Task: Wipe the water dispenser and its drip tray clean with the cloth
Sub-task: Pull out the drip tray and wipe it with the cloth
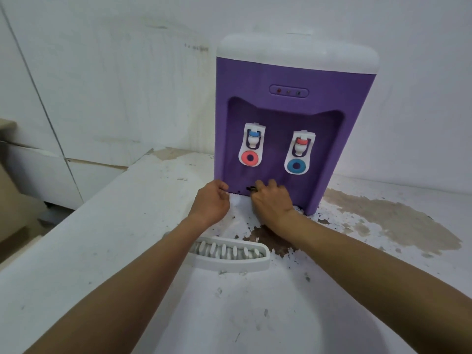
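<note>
Head view. A purple plastic water dispenser with a white rounded top [293, 111] stands upright on a white-painted surface [102, 238] with flaked, brown-patched paint, close to a white wall [127, 72]. Two white taps sit in its front recess, one blue-capped [252, 139], one red-capped [301, 147]. A white slotted plastic drip tray [229, 254] lies detached on the surface in front of the dispenser; its left end is hidden behind the left forearm. Both hands are at the dispenser's lower front edge. The left hand [210, 200] is curled at the bottom left corner; the right hand [270, 200] is curled at a small dark opening. Fingertips are hidden, so any grasp is indeterminable.
</note>
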